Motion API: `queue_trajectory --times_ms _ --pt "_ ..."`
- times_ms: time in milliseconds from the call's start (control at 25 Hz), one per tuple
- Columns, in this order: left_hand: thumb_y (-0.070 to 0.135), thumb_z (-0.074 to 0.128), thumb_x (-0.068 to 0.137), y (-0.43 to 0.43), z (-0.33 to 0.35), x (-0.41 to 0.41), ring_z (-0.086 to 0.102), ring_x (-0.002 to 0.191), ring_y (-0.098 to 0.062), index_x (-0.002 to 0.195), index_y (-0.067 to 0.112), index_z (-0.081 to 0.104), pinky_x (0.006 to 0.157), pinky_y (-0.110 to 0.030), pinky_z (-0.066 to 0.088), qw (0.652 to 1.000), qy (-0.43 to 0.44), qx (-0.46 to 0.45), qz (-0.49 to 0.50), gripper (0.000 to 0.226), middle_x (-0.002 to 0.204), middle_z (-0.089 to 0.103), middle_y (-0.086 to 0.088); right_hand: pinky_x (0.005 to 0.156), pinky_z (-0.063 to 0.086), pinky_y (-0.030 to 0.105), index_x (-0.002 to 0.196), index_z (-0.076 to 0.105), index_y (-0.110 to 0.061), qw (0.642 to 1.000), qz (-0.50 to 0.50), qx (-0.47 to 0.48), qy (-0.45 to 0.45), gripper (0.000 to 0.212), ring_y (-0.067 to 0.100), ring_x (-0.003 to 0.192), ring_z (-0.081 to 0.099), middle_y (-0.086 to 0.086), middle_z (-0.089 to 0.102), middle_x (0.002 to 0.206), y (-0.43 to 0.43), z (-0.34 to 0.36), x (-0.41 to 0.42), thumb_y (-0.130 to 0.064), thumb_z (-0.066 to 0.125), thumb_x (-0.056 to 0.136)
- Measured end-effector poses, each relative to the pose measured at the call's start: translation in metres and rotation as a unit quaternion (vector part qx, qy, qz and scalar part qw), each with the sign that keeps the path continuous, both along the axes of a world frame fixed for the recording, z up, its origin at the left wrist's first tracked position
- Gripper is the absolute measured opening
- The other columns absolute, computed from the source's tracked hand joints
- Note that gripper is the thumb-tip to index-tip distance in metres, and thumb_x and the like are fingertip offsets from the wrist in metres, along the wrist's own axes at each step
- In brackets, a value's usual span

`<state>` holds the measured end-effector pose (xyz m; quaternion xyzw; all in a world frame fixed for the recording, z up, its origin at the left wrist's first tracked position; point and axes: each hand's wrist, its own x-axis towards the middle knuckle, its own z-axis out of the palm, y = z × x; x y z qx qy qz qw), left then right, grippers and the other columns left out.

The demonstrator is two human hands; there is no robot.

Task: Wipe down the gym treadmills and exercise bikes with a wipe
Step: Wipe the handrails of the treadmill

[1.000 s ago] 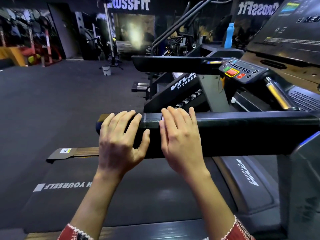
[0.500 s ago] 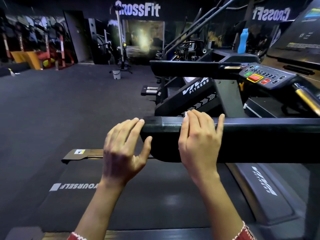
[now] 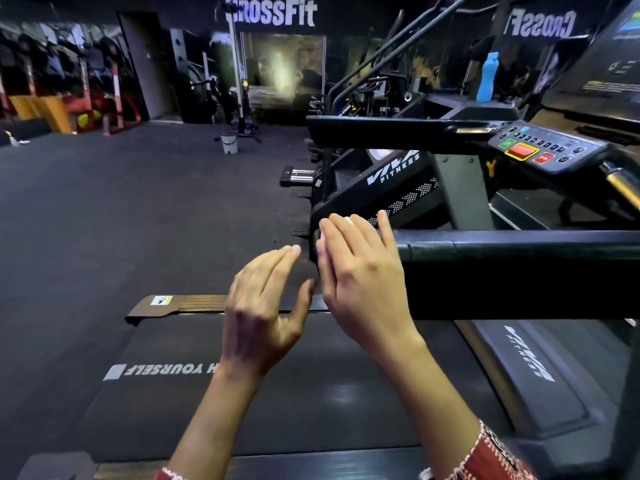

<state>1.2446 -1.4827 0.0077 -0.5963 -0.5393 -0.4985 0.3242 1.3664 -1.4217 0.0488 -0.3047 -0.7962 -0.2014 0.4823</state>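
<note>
Fingers (image 3: 349,237) of my right hand (image 3: 360,271) lie straight together, pressing a white wipe (image 3: 348,221) onto the end of the black padded treadmill handrail (image 3: 502,258); at its nine o'clock my left hand (image 3: 263,306) hovers, fingers relaxed.

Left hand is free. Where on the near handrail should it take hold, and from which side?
Likely the free end of the handrail, from the left: the bar runs level rightward and the right hand presses the wipe on top right beside. The left hand hovers open there.

A gym: treadmills (image 3: 485,271), rubber flooring (image 3: 121,209), CrossFit sign (image 3: 270,12).
</note>
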Motion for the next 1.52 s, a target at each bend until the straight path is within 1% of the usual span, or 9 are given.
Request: queue_trajectory --times_ms 240,400,520,640,800,920,1040,1200,1520 --pt "0.017 0.057 0.091 0.01 -0.006 0.017 0.038 0.135 -0.029 0.134 -0.002 0.042 0.112 -0.039 0.032 0.997 0.068 -0.009 -0.044 0.049 0.142 0.043 -0.018 0.116 0.012 0.053 0.141 0.038 -0.002 0.986 -0.053 0.056 0.146 0.044 0.032 0.143 0.026 0.016 0.034 0.151 0.016 -0.051 0.027 -0.021 0.035 0.102" --pt "0.02 0.054 0.095 0.017 -0.016 0.018 0.021 0.144 -0.022 0.143 0.007 0.031 0.117 -0.037 0.021 0.99 0.142 -0.013 -0.018 0.055 0.158 0.016 -0.004 0.117 0.007 0.05 0.153 0.015 -0.011 0.988 -0.029 0.134 0.066 0.055 0.026 0.148 0.011 0.004 0.005 0.161 0.03 -0.075 0.04 -0.019 0.033 0.101" --pt "0.021 0.054 0.095 0.017 -0.021 0.023 0.02 0.144 -0.021 0.142 0.007 0.034 0.118 -0.036 0.019 0.987 0.161 0.002 0.01 0.053 0.153 0.029 -0.01 0.118 0.007 0.05 0.153 0.012 -0.011 0.982 -0.035 0.077 0.167 0.055 0.028 0.148 0.007 0.003 0.002 0.161 0.032 -0.079 0.048 -0.019 0.03 0.102" --pt "0.017 0.056 0.092 0.018 -0.02 0.034 0.021 0.144 -0.022 0.138 0.005 0.042 0.117 -0.037 0.018 0.985 0.169 0.013 0.011 0.049 0.143 0.04 -0.013 0.119 0.007 0.048 0.153 0.016 -0.013 0.988 -0.001 0.147 0.054 0.054 0.025 0.147 0.012 0.003 0.006 0.161 0.033 -0.094 0.053 -0.017 0.03 0.1" --pt "0.019 0.059 0.091 0.023 -0.024 0.052 0.025 0.143 -0.024 0.136 0.008 0.046 0.116 -0.037 0.02 0.981 0.192 0.012 0.02 0.048 0.143 0.04 -0.014 0.118 0.004 0.049 0.154 0.011 -0.015 0.982 -0.036 0.065 0.171 0.055 0.025 0.148 0.007 0.001 0.003 0.161 0.044 -0.098 0.077 -0.022 0.03 0.102" --pt "0.019 0.058 0.091 0.03 -0.023 0.068 0.024 0.143 -0.024 0.136 0.009 0.047 0.117 -0.038 0.018 0.982 0.187 0.016 0.024 0.047 0.146 0.038 -0.012 0.118 0.004 0.048 0.153 0.014 -0.016 0.989 -0.002 0.129 0.067 0.055 0.023 0.148 0.009 0.001 0.005 0.161 0.05 -0.105 0.096 -0.02 0.032 0.102" --pt "0.019 0.059 0.091 0.04 -0.021 0.087 0.024 0.143 -0.024 0.137 0.008 0.046 0.117 -0.039 0.017 0.98 0.194 0.019 0.033 0.049 0.145 0.038 -0.012 0.118 0.002 0.048 0.154 0.011 -0.018 0.983 -0.023 0.056 0.173 0.055 0.022 0.148 0.005 -0.002 0.001 0.161 0.062 -0.092 0.121 -0.024 0.031 0.103" --pt "0.02 0.058 0.091 0.055 -0.021 0.113 0.022 0.144 -0.024 0.135 0.009 0.048 0.117 -0.039 0.015 0.981 0.19 0.026 0.04 0.046 0.145 0.038 -0.012 0.118 0.003 0.05 0.154 0.014 -0.018 0.989 -0.011 0.129 0.065 0.056 0.022 0.148 0.008 0.0 0.004 0.161 0.077 -0.098 0.156 -0.024 0.035 0.102" --pt "0.02 0.059 0.091 0.085 -0.023 0.175 0.023 0.143 -0.024 0.135 0.009 0.049 0.117 -0.039 0.015 0.978 0.203 0.03 0.029 0.047 0.146 0.036 -0.01 0.117 0.0 0.051 0.154 0.011 -0.018 0.988 -0.034 0.085 0.121 0.057 0.019 0.148 0.006 -0.003 0.002 0.161 0.102 -0.107 0.217 -0.023 0.034 0.102"
